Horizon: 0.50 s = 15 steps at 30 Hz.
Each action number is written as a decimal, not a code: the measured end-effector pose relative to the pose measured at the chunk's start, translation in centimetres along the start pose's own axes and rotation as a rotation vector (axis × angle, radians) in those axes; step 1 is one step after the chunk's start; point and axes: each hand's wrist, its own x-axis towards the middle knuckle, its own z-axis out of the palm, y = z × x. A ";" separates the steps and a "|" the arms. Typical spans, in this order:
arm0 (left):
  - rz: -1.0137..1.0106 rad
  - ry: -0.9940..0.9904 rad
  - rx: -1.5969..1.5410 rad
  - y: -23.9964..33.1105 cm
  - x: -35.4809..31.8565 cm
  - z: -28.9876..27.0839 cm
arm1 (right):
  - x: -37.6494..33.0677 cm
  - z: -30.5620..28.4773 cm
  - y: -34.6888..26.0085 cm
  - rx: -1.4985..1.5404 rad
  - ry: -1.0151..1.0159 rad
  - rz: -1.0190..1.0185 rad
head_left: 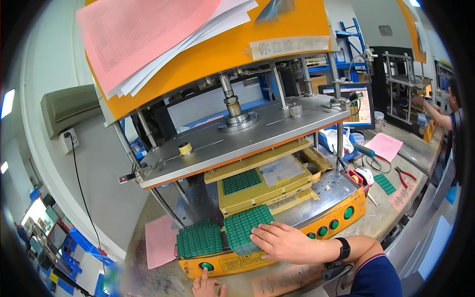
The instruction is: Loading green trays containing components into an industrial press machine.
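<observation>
My right hand (pixel 279 241) lies flat on a green circuit-board panel (pixel 242 225) at the front of an orange-yellow press machine (pixel 297 222), fingers spread over the panel's near edge, a black watch on the wrist. A second green panel (pixel 199 238) sits just left of it. My left hand (pixel 207 286) is at the bottom edge, its index finger stretched up to the green button (pixel 206 266) on the machine's front. A third green panel (pixel 241 181) rests in the yellow fixture (pixel 257 190) under the grey press plate (pixel 237 141).
More green buttons (pixel 335 222) line the machine's right front. A pink sheet (pixel 161 240) lies at left; pink paper (pixel 383 146), red-handled pliers (pixel 404 174) and a small green panel (pixel 384 183) at right. A monitor (pixel 354 106) stands behind. Another person (pixel 448 111) works far right.
</observation>
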 end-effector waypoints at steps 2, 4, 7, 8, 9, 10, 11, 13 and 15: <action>0.007 -0.053 -0.007 -0.2 0.1 0.0 | 0.1 0.0 0.0 0.002 -0.008 -0.005; 0.012 0.112 -0.092 -0.4 0.0 0.2 | 0.1 0.1 0.0 0.001 0.010 -0.006; 0.028 0.148 -0.087 -0.6 -0.3 0.3 | 0.0 0.3 0.1 0.004 0.024 -0.007; 0.042 0.147 -0.088 -0.5 -0.4 0.3 | -0.1 0.4 0.1 0.007 0.026 -0.008; 0.007 0.138 -0.047 -0.4 -0.6 0.4 | -0.1 0.6 0.1 -0.001 0.033 0.010; -0.021 0.128 -0.011 -0.2 -0.6 0.3 | -0.1 0.8 0.1 0.007 0.053 0.001; 0.015 0.121 -0.025 -0.1 -0.4 0.2 | -0.2 1.0 0.1 0.006 0.069 -0.002; 0.037 0.055 -0.063 0.1 -0.1 -0.1 | -0.1 1.6 0.1 -0.003 0.091 0.019; 0.075 0.051 -0.081 0.3 0.3 -0.4 | -0.2 2.0 0.3 -0.015 0.110 0.038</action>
